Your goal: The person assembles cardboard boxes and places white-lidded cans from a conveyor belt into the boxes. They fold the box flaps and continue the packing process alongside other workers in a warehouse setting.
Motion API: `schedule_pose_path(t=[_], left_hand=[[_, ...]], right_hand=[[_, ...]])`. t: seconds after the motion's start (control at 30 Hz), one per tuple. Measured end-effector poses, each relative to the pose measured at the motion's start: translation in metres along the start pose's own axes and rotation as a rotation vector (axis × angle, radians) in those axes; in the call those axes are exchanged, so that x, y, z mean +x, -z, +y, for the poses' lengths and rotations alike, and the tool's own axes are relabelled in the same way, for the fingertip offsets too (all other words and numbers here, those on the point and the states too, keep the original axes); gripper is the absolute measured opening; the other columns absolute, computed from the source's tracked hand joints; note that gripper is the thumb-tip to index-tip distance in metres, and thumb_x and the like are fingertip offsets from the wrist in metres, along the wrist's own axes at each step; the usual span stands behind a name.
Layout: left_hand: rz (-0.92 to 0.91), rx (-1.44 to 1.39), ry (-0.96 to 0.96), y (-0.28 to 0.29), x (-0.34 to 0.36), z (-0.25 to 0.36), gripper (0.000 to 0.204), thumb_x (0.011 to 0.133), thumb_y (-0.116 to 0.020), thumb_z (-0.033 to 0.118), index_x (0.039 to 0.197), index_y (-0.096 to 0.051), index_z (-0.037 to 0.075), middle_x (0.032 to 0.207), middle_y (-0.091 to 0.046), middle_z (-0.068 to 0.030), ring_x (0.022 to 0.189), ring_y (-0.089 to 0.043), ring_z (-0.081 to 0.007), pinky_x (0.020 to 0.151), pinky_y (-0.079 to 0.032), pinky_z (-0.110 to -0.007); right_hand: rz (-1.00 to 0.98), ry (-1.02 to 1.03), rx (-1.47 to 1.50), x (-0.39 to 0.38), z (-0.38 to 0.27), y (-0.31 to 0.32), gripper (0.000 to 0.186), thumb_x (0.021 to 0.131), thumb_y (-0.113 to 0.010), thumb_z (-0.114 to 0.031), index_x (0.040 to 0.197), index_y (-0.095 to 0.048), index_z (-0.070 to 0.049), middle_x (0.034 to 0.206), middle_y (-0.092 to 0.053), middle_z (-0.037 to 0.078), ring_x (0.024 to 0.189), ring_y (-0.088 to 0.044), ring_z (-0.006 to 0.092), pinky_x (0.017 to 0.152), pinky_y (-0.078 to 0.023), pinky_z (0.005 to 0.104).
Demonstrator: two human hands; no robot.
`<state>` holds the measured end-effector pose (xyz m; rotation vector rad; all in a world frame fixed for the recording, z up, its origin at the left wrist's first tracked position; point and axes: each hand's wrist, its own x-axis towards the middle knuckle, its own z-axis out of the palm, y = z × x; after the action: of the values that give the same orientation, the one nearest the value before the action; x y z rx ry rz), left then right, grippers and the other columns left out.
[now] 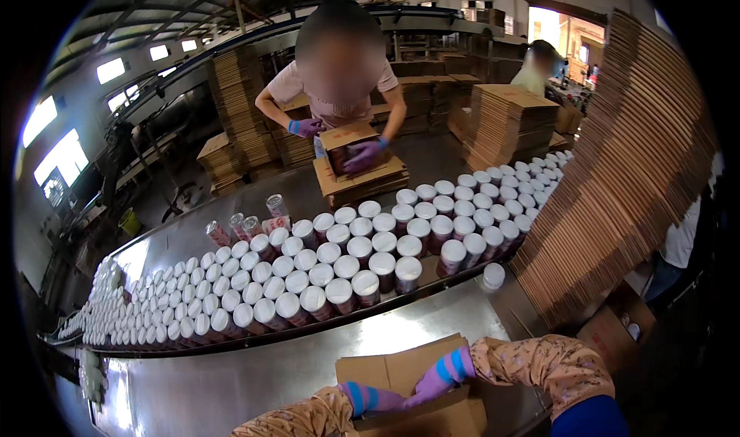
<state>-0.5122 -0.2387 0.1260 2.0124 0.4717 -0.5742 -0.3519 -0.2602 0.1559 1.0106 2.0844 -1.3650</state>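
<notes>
At the lower edge, my left hand (379,398) and my right hand (435,379), both in purple gloves with blue-striped cuffs, meet at an open cardboard box (370,368) on the steel table (185,383). Their fingers are bent and closed at the box's flaps, the tips partly hidden against the cardboard. Beyond the table, dense rows of cans (343,294) with white lids run along a conveyor. A single white-lidded container (493,277) stands apart at the right, nearer the box.
A tall leaning stack of flattened cartons (609,167) takes up the right side, above an open box (609,333). Across the conveyor a co-worker (339,105) handles a box on flat cartons. Another person (532,75) is behind more cartons. Loose cans (218,233) stand at the left.
</notes>
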Motion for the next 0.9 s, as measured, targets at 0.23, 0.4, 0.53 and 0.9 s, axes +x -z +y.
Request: schedule_pose_path(t=[0.23, 0.4, 0.53, 0.9], left_hand=[[0.921, -0.699, 0.272, -0.085, -0.114, -0.038, 0.037, 0.092, -0.042, 0.03, 0.117, -0.051, 0.004, 0.107, -0.057, -0.0146, 0.098, -0.054, -0.0268, 0.083, -0.042, -0.033], [0.931, -1.237, 0.321, -0.148, -0.057, -0.086, 0.035, 0.092, -0.042, 0.031, 0.112, -0.054, 0.005, 0.1, -0.058, -0.0116, 0.091, -0.056, -0.0237, 0.077, -0.045, -0.031], [0.906, -1.566, 0.206, -0.178, -0.005, -0.067, 0.033, 0.092, -0.043, 0.032, 0.107, -0.056, 0.005, 0.094, -0.06, -0.0092, 0.085, -0.057, -0.0211, 0.073, -0.047, -0.031], [1.121, 0.106, -0.509, -0.193, 0.406, 0.111, 0.043, 0.087, -0.052, 0.031, 0.12, -0.043, 0.005, 0.128, -0.041, -0.0163, 0.113, -0.043, -0.0309, 0.09, -0.041, -0.038]], right_hand=[[0.424, 0.134, 0.587, -0.054, 0.023, -0.039, 0.066, 0.081, -0.062, -0.04, 0.131, -0.036, -0.005, 0.121, -0.05, 0.013, 0.101, -0.055, 0.0231, 0.092, -0.041, 0.0335], [0.748, 0.163, 0.544, -0.026, 0.023, -0.177, 0.05, 0.085, -0.061, -0.027, 0.127, -0.044, -0.006, 0.124, -0.05, 0.01, 0.099, -0.054, 0.0185, 0.093, -0.039, 0.0318], [1.308, 0.453, 1.072, -0.082, 0.003, -0.241, 0.032, 0.087, -0.055, -0.027, 0.11, -0.06, -0.005, 0.116, -0.057, 0.011, 0.11, -0.05, 0.028, 0.098, -0.035, 0.0381], [1.839, -0.621, -0.167, -0.235, 0.163, -0.332, 0.03, 0.069, -0.067, -0.025, 0.094, -0.062, -0.009, 0.107, -0.058, 0.007, 0.113, -0.045, 0.0311, 0.1, -0.019, 0.0588]])
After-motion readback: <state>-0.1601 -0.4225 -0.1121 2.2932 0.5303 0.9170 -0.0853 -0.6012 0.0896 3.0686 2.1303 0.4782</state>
